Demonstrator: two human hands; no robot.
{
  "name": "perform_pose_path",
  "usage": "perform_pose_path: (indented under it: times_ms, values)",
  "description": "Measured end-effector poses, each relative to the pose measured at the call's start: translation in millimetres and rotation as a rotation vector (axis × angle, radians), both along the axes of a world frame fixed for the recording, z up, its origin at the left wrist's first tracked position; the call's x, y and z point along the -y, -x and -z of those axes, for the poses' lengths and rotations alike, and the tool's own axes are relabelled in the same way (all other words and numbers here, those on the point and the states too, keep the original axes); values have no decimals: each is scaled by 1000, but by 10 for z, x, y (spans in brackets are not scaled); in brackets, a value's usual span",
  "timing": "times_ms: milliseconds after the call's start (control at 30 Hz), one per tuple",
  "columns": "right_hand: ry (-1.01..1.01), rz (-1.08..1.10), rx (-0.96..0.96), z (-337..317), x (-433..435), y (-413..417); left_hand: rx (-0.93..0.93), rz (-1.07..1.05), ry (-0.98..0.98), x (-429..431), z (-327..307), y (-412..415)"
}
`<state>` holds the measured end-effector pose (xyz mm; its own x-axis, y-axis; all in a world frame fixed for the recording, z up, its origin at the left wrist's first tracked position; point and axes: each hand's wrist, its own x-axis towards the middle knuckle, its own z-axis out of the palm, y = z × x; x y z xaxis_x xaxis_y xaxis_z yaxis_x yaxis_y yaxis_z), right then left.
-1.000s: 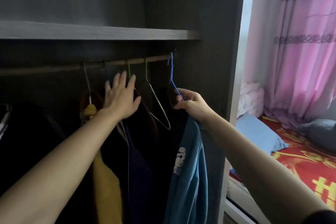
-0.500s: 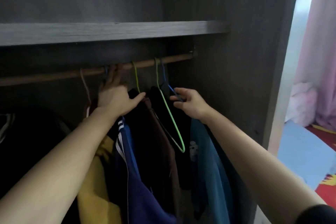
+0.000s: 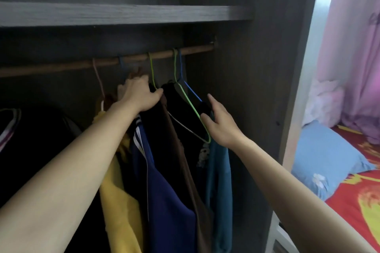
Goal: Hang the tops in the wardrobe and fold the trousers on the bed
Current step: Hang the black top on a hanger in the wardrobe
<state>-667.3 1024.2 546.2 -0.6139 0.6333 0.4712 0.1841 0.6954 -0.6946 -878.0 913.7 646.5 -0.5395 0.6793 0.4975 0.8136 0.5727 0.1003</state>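
Standing by the open wardrobe (image 3: pixel 246 109), I see both bare arms reaching in under the grey shelf (image 3: pixel 123 14) towards the wooden rail (image 3: pixel 61 68). The teal-blue top (image 3: pixel 220 170) hangs at the right end of the row on a blue wire hanger (image 3: pixel 192 92) hooked over the rail. The right hand (image 3: pixel 220 123) rests against that top's shoulder, fingers (image 3: pixel 209 98) straight and spread, clasping nothing. Just left of it a green wire hanger (image 3: pixel 185 96) hangs in front of a black garment (image 3: pixel 176 104).

The left hand (image 3: pixel 139 94) lies on the bunched shoulders of the clothes further left, its thumb touching the neck of a second green hanger (image 3: pixel 152 68). Its fingers bend over the top of the bunch and blur; I cannot tell whether they clamp anything. Below that hand hang a brown garment (image 3: pixel 185 170), a navy top (image 3: pixel 170 201) with white stripes and a yellow top (image 3: pixel 121 201).

Past the wardrobe's side, a bed (image 3: pixel 359 201) with a red patterned cover carries a blue pillow (image 3: pixel 324 160), with a pink curtain (image 3: pixel 353 47) behind.
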Motion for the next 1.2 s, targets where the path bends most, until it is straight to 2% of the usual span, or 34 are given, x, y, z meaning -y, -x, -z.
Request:
perform_pose_path:
  times_ms: [67, 167, 267, 333, 433, 500, 600, 667, 900, 967, 1067, 1200]
  values:
    - [-47, 79, -18, 200, 159, -237, -39, 118, -157, 106, 288, -269]
    - [-230, 303, -23, 547, 414, -669, -180, 349, -368, 293, 893, -778]
    - [-360, 491, 7, 938, 678, -1219, -141, 516, -457, 361, 1506, -1335]
    - [-396, 598, 97, 1187, 819, -1720, -59, 608, -456, 334, 1866, -1771]
    - [-391, 801, 238, 1475, 1024, -2643, 64, 763, -373, 237, 2257, -2531]
    - [-365, 934, 277, 1583, 1169, -3275, 120, 859, -246, 148, 2425, -3041]
    - [-305, 1144, 296, 1669, 1374, -4119, 149, 973, -67, 21, 2597, -3749]
    - [-275, 1241, 302, 1738, 1500, -4602, 127, 1071, -18, -39, 2687, -4219]
    - [-169, 1449, 300, 2085, 1812, -6227, 100, 1336, 40, -314, 2845, -6144]
    - [-94, 1551, 315, 2187, 1987, -7109, 110, 1436, 99, -316, 2900, -7164]
    - [-86, 1549, 348, 2196, 2081, -7441, 93, 1430, 114, -328, 2954, -7509]
    - [-68, 1627, 394, 2118, 2224, -8546, 122, 1495, 190, -313, 3012, -8502]
